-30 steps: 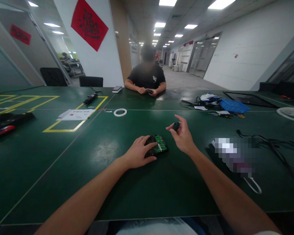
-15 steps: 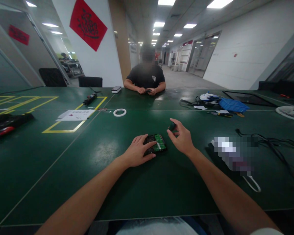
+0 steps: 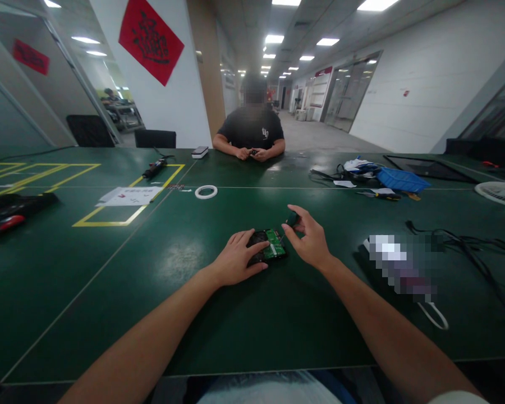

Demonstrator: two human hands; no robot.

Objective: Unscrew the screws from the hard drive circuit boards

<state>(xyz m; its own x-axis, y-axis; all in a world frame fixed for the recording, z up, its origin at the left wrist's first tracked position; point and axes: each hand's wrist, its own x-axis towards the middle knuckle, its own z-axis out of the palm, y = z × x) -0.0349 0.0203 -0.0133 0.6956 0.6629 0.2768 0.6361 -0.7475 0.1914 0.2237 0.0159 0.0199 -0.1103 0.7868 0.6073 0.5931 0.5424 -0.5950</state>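
Note:
On the green table lies a hard drive (image 3: 274, 247), its green circuit board facing up. My left hand (image 3: 238, 261) holds it from the left, with the index finger across the top, the thumb along the near edge and the other fingers at the far side; part of the drive is hidden under them. To the right of the drive, my right hand (image 3: 309, 235) pinches a small screwdriver (image 3: 292, 219) by its dark handle. Its thin shaft slants down towards the right part of the board; whether the tip touches cannot be made out.
Across the table sits a person (image 3: 250, 129) with a small dark object in hand. A white ring (image 3: 206, 192) and a paper sheet (image 3: 130, 196) lie left. At right are a blue basket (image 3: 404, 179), pliers (image 3: 381, 194), black cables (image 3: 463, 241) and a blurred-out object (image 3: 399, 266).
My right hand has shifted slightly left, and the screwdriver's shaft now shows over the board's right side. My left hand and the hard drive have stayed in place.

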